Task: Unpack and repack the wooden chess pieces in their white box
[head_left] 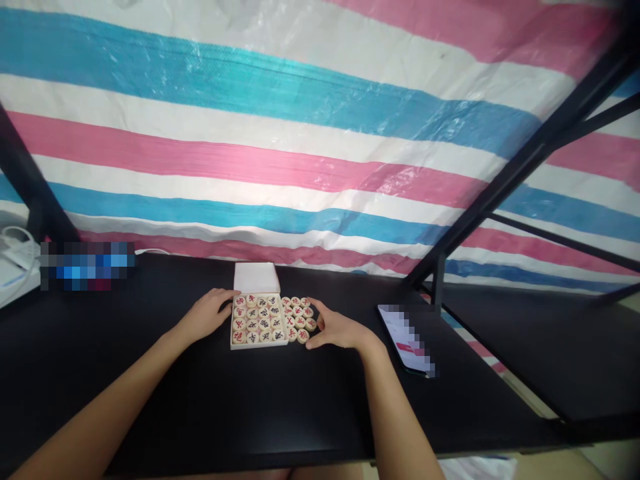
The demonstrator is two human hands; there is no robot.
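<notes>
A white box (259, 345) lies on the black table, its lid part (257, 277) opened at the back. Rows of round pieces with red and black characters (264, 324) fill it. Against its right side, several round pieces with red characters (299, 311) lie grouped on the table. My left hand (210, 313) is at the box's left side, fingers apart, fingertips near the upper left edge. Around the right side of the loose pieces curves my right hand (336, 327), thumb and fingers apart, touching or nearly touching the outer ones.
A phone (404, 340) lies on the black table (300, 407) to the right. Black metal bars (490, 200) rise at both sides. A striped sheet (250, 160) hangs behind. White cables (20, 253) and a blurred blue item (90, 265) are at the far left.
</notes>
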